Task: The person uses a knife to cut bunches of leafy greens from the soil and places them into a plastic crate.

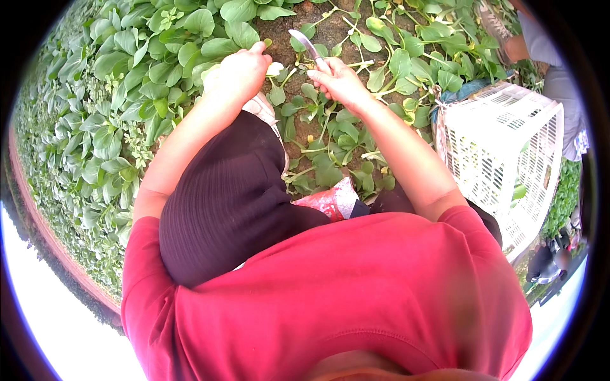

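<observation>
My right hand grips the pale handle of a small knife with a curved metal blade, which points up and to the left. Over the edge of the leafy bed, my left hand is curled round a leafy green, mostly hidden by the fingers; its pale stem base shows beside them. The two hands are apart. Beneath and between them, cut or loose leaves and stems lie on brown soil.
Dense leafy greens grow on the left. A white slatted plastic crate stands at the right, with some greens inside. A red and white packet lies by my legs. Another person's shoe and legs are at the upper right; more people are farther off.
</observation>
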A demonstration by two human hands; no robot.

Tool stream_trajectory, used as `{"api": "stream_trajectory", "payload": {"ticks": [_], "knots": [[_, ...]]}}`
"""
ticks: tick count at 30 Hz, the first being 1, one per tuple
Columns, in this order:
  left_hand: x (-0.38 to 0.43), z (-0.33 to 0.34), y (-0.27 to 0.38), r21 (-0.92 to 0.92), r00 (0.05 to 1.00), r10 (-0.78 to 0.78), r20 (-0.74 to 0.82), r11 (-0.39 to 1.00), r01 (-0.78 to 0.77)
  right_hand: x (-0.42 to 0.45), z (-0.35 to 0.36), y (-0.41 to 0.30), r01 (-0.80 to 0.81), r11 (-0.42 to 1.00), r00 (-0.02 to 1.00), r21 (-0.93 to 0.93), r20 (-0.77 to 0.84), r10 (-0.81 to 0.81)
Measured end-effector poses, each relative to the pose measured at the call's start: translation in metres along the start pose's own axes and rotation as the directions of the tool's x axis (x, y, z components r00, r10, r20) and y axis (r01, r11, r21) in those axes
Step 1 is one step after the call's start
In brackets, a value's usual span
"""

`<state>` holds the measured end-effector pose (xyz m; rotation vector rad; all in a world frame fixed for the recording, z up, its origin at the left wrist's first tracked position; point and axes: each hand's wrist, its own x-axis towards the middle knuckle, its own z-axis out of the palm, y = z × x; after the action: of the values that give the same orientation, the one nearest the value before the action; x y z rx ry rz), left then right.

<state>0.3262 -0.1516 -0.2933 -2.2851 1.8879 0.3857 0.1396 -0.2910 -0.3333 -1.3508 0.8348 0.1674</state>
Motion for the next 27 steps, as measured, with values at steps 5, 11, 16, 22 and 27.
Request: {"api": "stream_trajectory", "payload": {"ticks": [5, 11, 16, 22, 27], "knots": [[0.010, 0.013, -0.036, 0.171, 0.948, -0.230, 0.219, 0.966, 0.195, 0.041, 0.014, 0.029, 0.102, 0.894, 0.994, -0.436, 0.017, -0.106], [-0.011, 0.032, -0.049, 0.082, 0.907, -0.275, 0.320, 0.961, 0.262, 0.065, 0.040, 0.010, 0.226, 0.717, 0.967, -0.659, 0.063, -0.247], [-0.028, 0.040, -0.052, -0.079, 0.913, -0.269, 0.306, 0.949, 0.306, 0.084, 0.046, 0.001, 0.174, 0.640, 0.984, -0.748, 0.101, -0.150], [-0.039, 0.043, -0.046, -0.235, 0.914, -0.298, 0.274, 0.901, 0.364, 0.085, 0.049, -0.005, 0.128, 0.627, 0.991, -0.769, 0.126, -0.047], [-0.043, 0.047, -0.044, -0.307, 0.907, -0.330, 0.263, 0.862, 0.403, 0.093, 0.057, -0.010, 0.068, 0.608, 0.988, -0.791, 0.139, 0.070]]}}
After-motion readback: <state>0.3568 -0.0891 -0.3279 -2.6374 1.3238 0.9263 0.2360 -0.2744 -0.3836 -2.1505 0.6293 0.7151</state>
